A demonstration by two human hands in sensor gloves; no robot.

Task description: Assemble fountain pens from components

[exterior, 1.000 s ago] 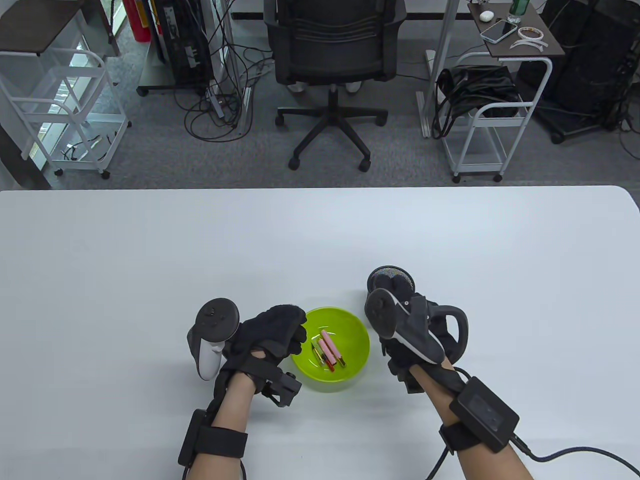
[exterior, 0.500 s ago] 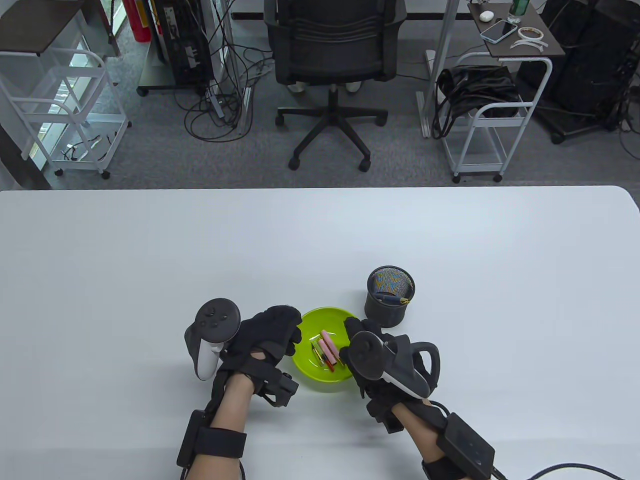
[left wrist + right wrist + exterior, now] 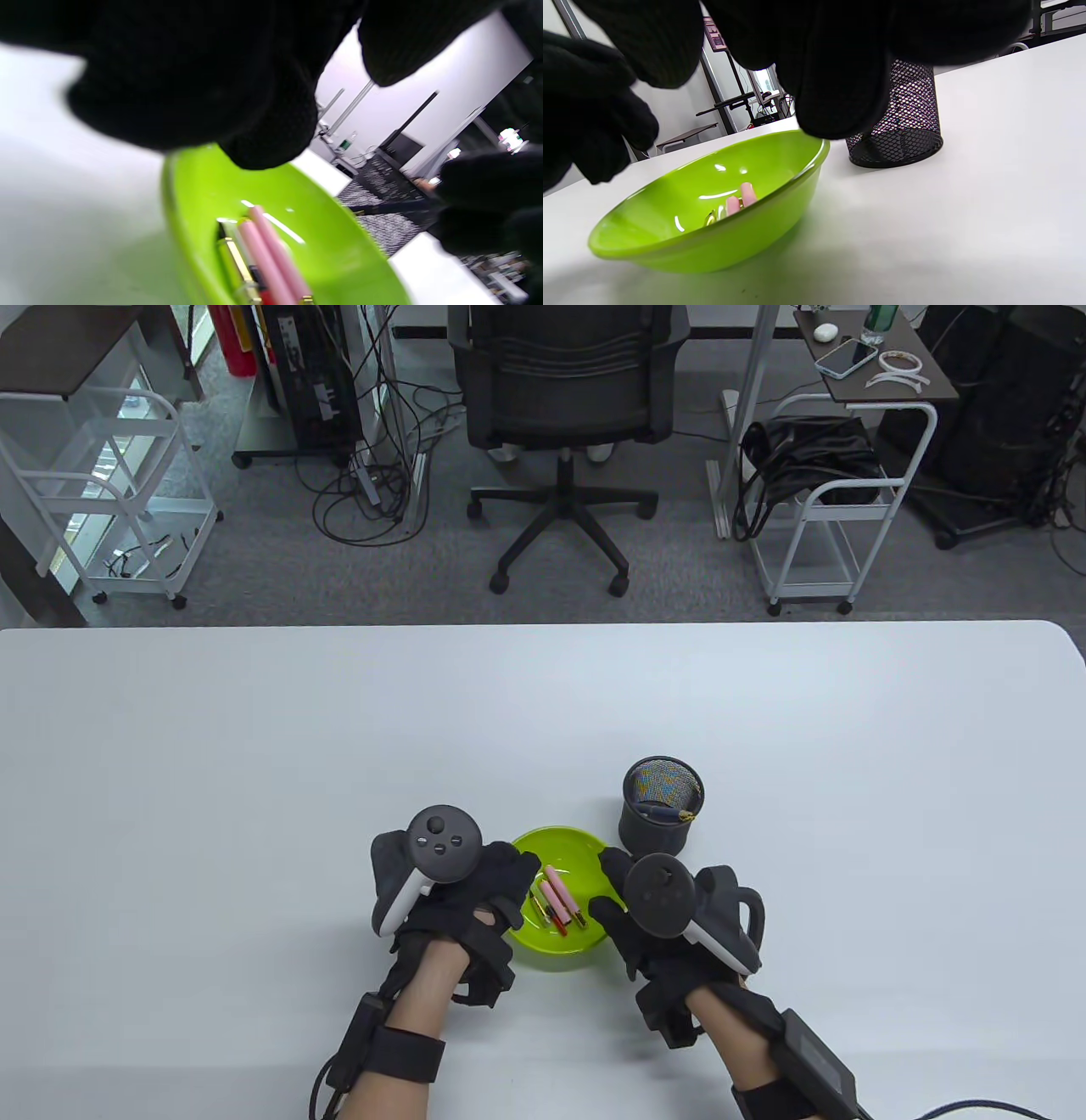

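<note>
A lime green bowl [image 3: 585, 848] sits near the table's front edge. Inside it lie several pen parts [image 3: 556, 897]: two pink barrels [image 3: 271, 254] beside gold, red-tipped pieces. In the right wrist view only the pink ends [image 3: 742, 198] show over the bowl's wall [image 3: 734, 250]. My left hand [image 3: 519, 872] hangs over the bowl's left rim, fingers loosely bent and holding nothing. My right hand [image 3: 609, 884] hovers at the right rim, also holding nothing. Just behind the bowl to the right stands a black mesh pen cup [image 3: 662, 806] with a dark pen inside.
The white table [image 3: 254, 746] stretches wide on both sides and behind the bowl. The mesh cup [image 3: 903, 123] stands close behind my right fingers. Beyond the far edge stand an office chair [image 3: 564, 381] and white carts on the floor.
My right hand has come back from over the mesh cup to the bowl's right rim. My left hand has shifted right and turned over the bowl's left rim.
</note>
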